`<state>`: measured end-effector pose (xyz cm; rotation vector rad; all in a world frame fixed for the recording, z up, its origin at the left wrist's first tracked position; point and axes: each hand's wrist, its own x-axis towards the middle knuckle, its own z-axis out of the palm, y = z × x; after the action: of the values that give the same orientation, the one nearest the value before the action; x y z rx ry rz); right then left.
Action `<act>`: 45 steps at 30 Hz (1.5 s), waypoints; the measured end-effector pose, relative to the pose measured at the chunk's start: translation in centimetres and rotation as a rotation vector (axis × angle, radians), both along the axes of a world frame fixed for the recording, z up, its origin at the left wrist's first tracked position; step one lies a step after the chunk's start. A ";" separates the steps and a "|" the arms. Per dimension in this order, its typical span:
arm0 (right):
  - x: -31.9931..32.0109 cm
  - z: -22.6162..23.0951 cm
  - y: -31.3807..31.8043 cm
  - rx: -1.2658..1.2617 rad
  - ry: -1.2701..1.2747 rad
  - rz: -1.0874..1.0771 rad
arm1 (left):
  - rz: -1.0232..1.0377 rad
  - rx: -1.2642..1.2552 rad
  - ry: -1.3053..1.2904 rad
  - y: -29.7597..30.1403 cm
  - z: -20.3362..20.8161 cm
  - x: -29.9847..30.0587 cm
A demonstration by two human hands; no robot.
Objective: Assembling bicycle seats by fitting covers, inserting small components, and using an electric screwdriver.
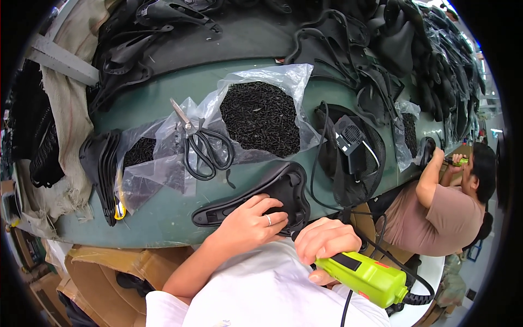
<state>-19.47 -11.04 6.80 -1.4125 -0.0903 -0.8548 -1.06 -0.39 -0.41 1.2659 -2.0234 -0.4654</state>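
A black saddle-shaped shell, like a bicycle saddle turned underside up (293,188), lies at the near edge of the green table. My left hand (253,220) rests on it with bent fingers reaching into its hollow. Whether a small part sits under those fingertips is hidden. Gripped in my right hand (326,245) is a yellow-green corded electric screwdriver (370,279), its front end pointing toward the saddle's wide end. Beyond the saddle, an open plastic bag holds many small black screws (260,120). Black-handled scissors (202,147) lie on the plastic left of that pile.
Stacked black saddle parts (101,169) stand at left, beside a smaller bag of screws (140,152). A mesh-lined black shell with a power adapter (351,144) and cables lies right. Cardboard boxes (114,267) stand below the table. A co-worker (441,207) works at right.
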 end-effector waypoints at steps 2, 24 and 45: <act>0.1 -0.4 0.0 0.046 -0.024 0.007 | 0.002 0.002 -0.008 0.1 -0.1 0.0; -1.9 1.0 0.2 0.069 -0.150 -0.048 | 0.560 0.106 -0.688 -10.7 -0.4 7.2; 0.1 1.0 -0.1 0.034 -0.169 -0.343 | 0.108 -0.111 -0.144 -1.6 3.3 0.8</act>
<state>-19.35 -11.18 7.75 -1.3415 0.0404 -1.2535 -0.29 -1.99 2.88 1.3655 -2.0552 -0.2130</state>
